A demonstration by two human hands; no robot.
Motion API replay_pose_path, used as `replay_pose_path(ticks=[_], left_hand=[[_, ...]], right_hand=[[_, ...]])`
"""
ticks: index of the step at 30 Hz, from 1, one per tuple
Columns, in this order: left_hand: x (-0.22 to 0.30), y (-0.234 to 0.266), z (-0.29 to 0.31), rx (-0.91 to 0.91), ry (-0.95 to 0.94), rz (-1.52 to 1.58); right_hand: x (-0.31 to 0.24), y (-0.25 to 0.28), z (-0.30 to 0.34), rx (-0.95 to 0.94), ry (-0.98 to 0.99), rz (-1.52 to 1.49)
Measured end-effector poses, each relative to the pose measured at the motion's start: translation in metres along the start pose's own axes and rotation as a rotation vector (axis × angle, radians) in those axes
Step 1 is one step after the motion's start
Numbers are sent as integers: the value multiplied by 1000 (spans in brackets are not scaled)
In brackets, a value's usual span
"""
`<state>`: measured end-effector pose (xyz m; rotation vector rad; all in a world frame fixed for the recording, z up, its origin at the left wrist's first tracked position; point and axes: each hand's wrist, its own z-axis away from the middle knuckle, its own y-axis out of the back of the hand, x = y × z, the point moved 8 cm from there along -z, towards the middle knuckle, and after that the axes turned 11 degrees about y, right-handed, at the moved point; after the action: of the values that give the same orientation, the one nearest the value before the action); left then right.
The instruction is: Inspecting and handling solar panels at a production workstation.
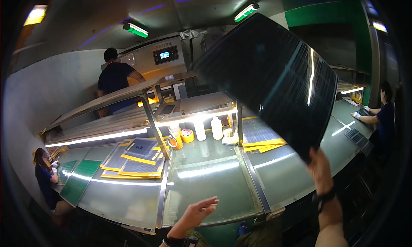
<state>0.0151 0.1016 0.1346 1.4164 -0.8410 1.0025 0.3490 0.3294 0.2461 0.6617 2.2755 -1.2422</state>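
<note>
A large dark, glossy solar panel (274,79) with fine lines across its face is held up, tilted, over the right part of the bench. My right hand (320,169) grips it by its lower corner, the thumb side showing at the edge. A bright streak of lamp light reflects on the panel. Lower and to the left, my left hand (197,214) hovers above the front of the glass-topped bench (210,193), fingers stretched out and holding nothing. Part of the shelf and the right-hand bench is hidden behind the panel.
Yellow-edged sheets (137,159) are piled at left, beside a green panel (80,182). Tape rolls (175,141) and white bottles (216,128) stand under the lit shelf (193,118). More yellow-edged sheets (264,144) lie at right. Co-workers sit left and right; another stands behind.
</note>
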Motion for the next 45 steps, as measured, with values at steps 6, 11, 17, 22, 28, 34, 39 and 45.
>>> replay_pose_path(ticks=[6, 11, 17, 22, 28, 34, 39, 45], left_hand=[[-100, 32, 49, 305, 338, -834], [-159, 37, 82, 454, 436, -1010], [-170, 31, 95, 527, 429, -1018], [-162, 31, 92, 571, 382, -1016], [-169, 35, 78, 538, 462, -1004], [-165, 36, 85, 556, 479, -994], [-163, 37, 79, 551, 466, -984], [-161, 38, 85, 580, 415, -970]], right_hand=[[-34, -20, -224, 67, 176, -7], [10, -16, -317, 157, 73, 227], [53, 14, -381, 14, -17, 238], [76, 2, -356, -343, -85, 104], [202, 5, -158, -532, -452, 565], [178, -13, 95, -1189, -172, 1263], [160, 114, 139, -609, 12, 1827], [168, 125, 130, -314, 76, 2060]])
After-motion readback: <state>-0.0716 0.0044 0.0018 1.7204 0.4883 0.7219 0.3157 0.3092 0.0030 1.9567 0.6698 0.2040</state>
